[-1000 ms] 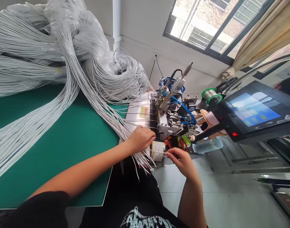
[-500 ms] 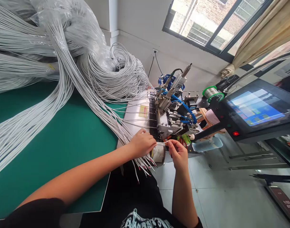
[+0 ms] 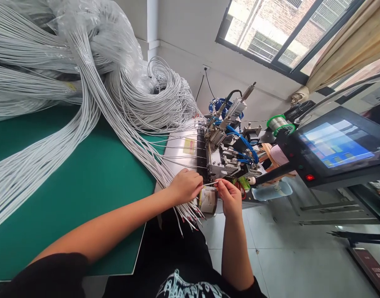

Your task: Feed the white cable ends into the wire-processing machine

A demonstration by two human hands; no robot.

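My left hand (image 3: 186,186) rests on a bundle of thin white wires (image 3: 121,124) at the edge of the green mat (image 3: 84,182), fingers curled around one wire. My right hand (image 3: 228,195) pinches the stripped end of that single white wire (image 3: 210,183), stretched between both hands just in front of the small machine (image 3: 223,151) with blue hoses. Loose wire ends (image 3: 190,217) with reddish tips hang below my left hand. A white roll-like part (image 3: 208,199) sits under the wire.
Large heaps of white wire, partly in plastic bags (image 3: 93,45), cover the mat's far side. A touchscreen panel (image 3: 335,145) on a black arm stands to the right, a solder spool (image 3: 278,123) behind it. Grey tiled floor (image 3: 295,256) lies below right; a window (image 3: 270,29) is above.
My right hand has moved up and toward the machine, bringing the wire end closer to it. My left hand has stayed on the bundle.
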